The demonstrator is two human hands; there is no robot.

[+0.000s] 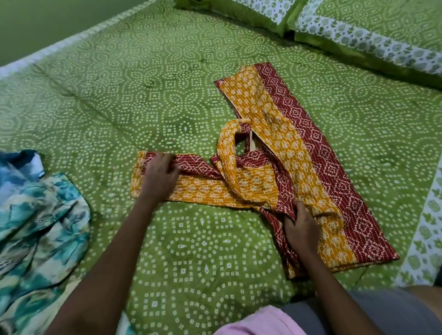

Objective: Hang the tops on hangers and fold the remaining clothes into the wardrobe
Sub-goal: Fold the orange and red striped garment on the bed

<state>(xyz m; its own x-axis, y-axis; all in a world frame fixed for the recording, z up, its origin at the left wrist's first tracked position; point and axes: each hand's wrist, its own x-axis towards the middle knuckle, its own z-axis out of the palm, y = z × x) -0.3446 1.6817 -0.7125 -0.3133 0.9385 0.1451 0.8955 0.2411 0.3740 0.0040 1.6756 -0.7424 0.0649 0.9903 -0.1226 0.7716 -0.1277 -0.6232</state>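
On the green dotted bedspread (pixel 185 242), the left hand (pixel 158 179) presses flat, fingers straight, on the sleeve of a mustard-and-maroon printed cotton garment (pixel 300 156). The right hand (pixel 300 228) pinches its bunched maroon edge.

On the bed (pixel 142 86) before you, the patterned garment (pixel 300 156) lies right of centre. A second garment (pixel 28 208) lies well left of it, two pillows (pixel 350 23) behind it.
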